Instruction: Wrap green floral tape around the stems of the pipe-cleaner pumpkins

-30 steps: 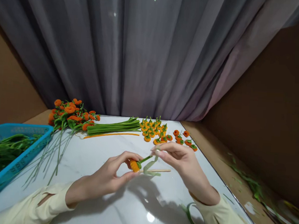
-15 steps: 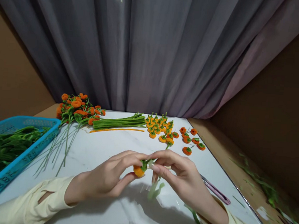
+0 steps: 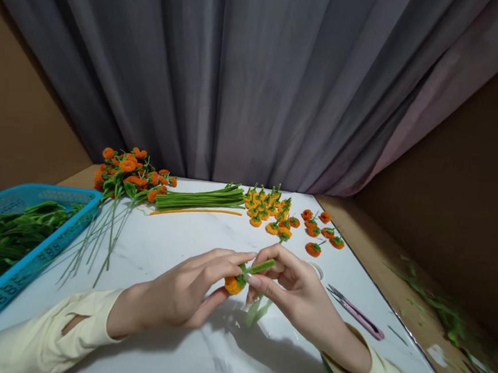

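My left hand (image 3: 189, 291) pinches a small orange pipe-cleaner pumpkin (image 3: 233, 284) between thumb and fingers, over the white marble table (image 3: 175, 244). My right hand (image 3: 288, 290) is closed on the pumpkin's green stem (image 3: 261, 266) and on a pale green tape strip (image 3: 257, 311) that hangs below my fingers. Both hands meet just above the tabletop, near its middle.
A blue basket (image 3: 32, 255) of green leaves stands at the left. Finished orange flowers (image 3: 127, 177) on long stems, a bundle of green stems (image 3: 200, 199) and several loose pumpkins (image 3: 281, 219) lie at the back. Pink scissors (image 3: 357, 313) lie at the right.
My hands have come closer together around the pumpkin. The green stem now points up to the right between my right fingers, and the tape strip hangs down instead of lying sideways.
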Tool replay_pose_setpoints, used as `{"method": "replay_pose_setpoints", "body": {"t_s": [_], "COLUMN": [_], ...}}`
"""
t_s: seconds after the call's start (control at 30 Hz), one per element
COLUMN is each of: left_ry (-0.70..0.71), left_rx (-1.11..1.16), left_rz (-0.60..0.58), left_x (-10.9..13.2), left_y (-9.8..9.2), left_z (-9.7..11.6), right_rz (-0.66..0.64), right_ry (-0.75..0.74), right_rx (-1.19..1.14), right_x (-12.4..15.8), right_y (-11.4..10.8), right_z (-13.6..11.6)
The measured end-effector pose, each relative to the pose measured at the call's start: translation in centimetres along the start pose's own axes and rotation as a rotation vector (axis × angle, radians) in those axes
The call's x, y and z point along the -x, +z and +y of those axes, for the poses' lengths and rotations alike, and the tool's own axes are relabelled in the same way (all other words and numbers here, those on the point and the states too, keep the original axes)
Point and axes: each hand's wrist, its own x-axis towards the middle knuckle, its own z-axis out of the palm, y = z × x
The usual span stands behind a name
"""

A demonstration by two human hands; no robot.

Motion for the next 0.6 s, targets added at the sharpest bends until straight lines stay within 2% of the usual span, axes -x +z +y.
{"method": "replay_pose_setpoints", "body": {"t_s": [0.3, 0.6], "left_ry": [0.058, 0.109], "left_rx": [-0.038, -0.116], "left_rz": [-0.058, -0.079], "left_x": [0.11, 0.15], "left_y": [-0.12, -0.31], "left_z": [-0.41, -0.32], "right_rz": [-0.017, -0.115], "right_ry": [-0.068, -0.071], "right_rx": [0.105, 0.123], "right_x": [0.01, 0.11], "right_y": [-0.31, -0.84], "right_z": [-0.11, -0.49]}}
